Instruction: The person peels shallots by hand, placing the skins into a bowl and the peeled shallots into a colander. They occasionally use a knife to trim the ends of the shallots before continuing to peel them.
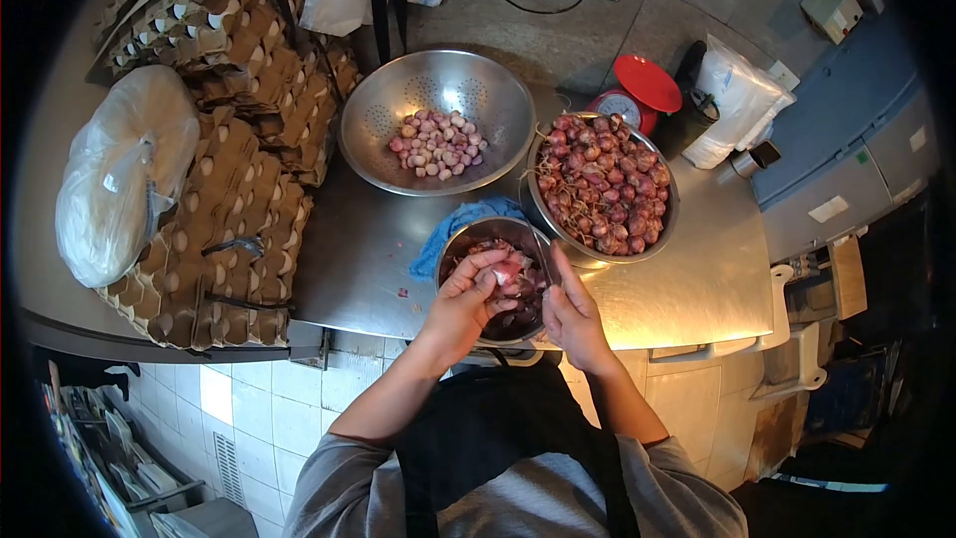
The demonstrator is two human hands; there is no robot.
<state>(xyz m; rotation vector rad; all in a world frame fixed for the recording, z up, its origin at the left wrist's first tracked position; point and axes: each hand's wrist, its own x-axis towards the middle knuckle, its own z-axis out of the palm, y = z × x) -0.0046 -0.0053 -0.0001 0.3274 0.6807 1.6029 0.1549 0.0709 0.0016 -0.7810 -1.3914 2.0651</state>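
Observation:
Over a steel bowl (pixel 446 249) of dark red skins, my left hand (pixel 460 301) pinches a small red onion (pixel 507 270), partly peeled, with a pale patch showing. My right hand (pixel 574 311) is closed around a knife (pixel 545 257) at the bowl's right side; its blade points away from me and its handle is mostly hidden in the palm. Behind the bowl, a large steel colander (pixel 363 130) holds several peeled small onions (pixel 438 144). To its right, another steel bowl (pixel 669 224) is heaped with unpeeled red onions (pixel 607 179).
A blue cloth (pixel 438 241) lies against the skin bowl on the steel table (pixel 697 284). Stacked egg trays (pixel 219 229) and a filled plastic bag (pixel 129 169) crowd the left. A red scale (pixel 647 90) and plastic packs (pixel 732 105) stand at the back right.

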